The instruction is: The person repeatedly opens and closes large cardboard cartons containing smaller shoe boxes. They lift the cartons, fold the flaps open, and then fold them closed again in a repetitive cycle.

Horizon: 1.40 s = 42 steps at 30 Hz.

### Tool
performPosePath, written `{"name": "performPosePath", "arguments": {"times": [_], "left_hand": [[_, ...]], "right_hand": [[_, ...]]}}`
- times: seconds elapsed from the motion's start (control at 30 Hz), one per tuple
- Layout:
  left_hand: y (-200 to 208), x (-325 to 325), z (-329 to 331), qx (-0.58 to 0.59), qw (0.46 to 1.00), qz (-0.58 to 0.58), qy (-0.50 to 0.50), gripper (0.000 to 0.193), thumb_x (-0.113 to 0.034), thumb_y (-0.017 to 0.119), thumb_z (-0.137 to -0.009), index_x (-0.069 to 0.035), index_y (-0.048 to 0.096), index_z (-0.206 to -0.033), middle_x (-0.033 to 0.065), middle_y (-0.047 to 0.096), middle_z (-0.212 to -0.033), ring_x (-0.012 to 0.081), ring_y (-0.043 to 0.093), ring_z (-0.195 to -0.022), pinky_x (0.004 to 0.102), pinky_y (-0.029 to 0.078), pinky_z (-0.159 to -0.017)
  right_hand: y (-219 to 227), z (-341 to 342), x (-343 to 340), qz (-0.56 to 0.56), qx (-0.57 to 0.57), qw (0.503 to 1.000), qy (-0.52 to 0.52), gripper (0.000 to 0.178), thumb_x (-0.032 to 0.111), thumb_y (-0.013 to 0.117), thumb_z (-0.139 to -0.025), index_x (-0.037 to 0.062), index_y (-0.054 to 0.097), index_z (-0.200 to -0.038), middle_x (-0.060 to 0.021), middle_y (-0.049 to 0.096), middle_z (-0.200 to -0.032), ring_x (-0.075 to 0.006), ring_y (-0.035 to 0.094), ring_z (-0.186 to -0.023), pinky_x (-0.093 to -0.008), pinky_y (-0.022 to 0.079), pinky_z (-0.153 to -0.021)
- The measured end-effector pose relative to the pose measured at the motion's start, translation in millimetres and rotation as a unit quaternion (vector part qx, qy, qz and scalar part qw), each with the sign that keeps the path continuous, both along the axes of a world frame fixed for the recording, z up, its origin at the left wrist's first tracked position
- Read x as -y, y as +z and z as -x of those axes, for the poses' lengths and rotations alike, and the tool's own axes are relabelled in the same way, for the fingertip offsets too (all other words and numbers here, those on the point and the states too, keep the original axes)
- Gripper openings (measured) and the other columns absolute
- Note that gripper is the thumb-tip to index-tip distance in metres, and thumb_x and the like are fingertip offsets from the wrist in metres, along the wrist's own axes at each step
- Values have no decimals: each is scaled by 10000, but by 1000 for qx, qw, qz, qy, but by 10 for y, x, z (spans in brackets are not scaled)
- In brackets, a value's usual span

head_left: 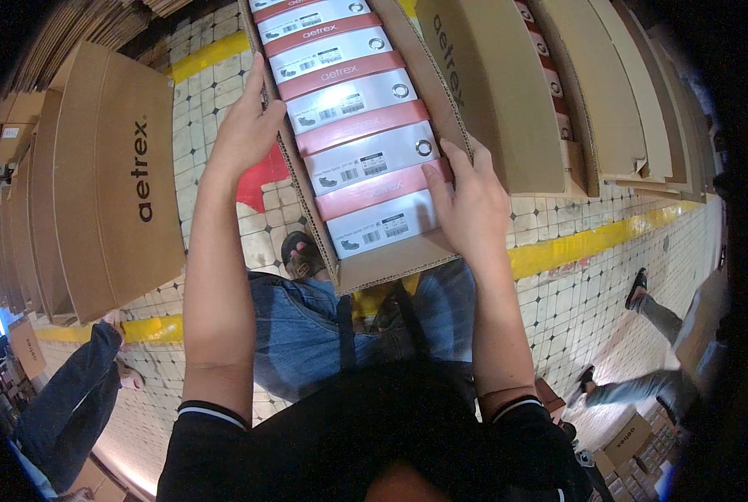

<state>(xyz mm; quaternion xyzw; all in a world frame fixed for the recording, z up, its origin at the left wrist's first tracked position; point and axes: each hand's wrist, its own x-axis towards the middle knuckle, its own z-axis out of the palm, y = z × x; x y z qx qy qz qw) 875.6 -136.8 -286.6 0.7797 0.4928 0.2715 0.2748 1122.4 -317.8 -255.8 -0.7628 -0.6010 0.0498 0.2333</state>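
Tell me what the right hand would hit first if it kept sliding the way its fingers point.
Probably the next white-and-red shoebox in the row inside the open carton; the right hand already rests there.
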Motion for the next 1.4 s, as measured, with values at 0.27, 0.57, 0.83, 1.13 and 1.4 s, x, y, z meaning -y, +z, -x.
{"name": "performPosePath", "arguments": {"times": [0.27,0.57,0.83,1.13,1.4], "left_hand": [[62,14,32,-52,999,12,1,711,-195,468,-900,-49,181,-1533,326,587,-1210,444,565,-1166,393,412,-1016],[223,89,7,-84,995,47,-3,681,-192,436,-906,-53,195,-1527,341,577,-1195,458,571,-1129,434,422,-997],[196,73,16,-109,994,9,-10,676,-207,438,-909,-58,202,-1525,321,609,-1147,468,582,-1091,447,437,-961],[221,18,31,-96,994,35,-24,693,-219,476,-851,-48,283,-1495,259,658,-1022,431,627,-982,451,468,-899],[349,19,-23,-86,994,66,18,811,-275,535,-771,-69,269,-1509,255,645,-1131,422,615,-1053,463,469,-919]], "right_hand": [[-13,1,53,-4,-3,1000,4,384,254,680,-858,52,642,-1183,-215,551,-1295,-354,663,-959,-420,538,-823],[-69,-49,47,-41,-19,999,-5,349,274,618,-909,18,677,-1139,-208,601,-1264,-370,667,-975,-421,541,-832],[-35,-43,45,-23,-18,999,-15,321,250,606,-921,18,683,-1129,-200,606,-1265,-368,663,-997,-407,539,-843],[79,-139,82,15,18,999,22,296,226,603,-927,59,686,-1157,-173,623,-1249,-350,673,-981,-397,546,-816],[64,-85,59,17,3,1000,11,291,212,619,-922,43,692,-1148,-190,635,-1223,-343,677,-991,-386,545,-823]]}}
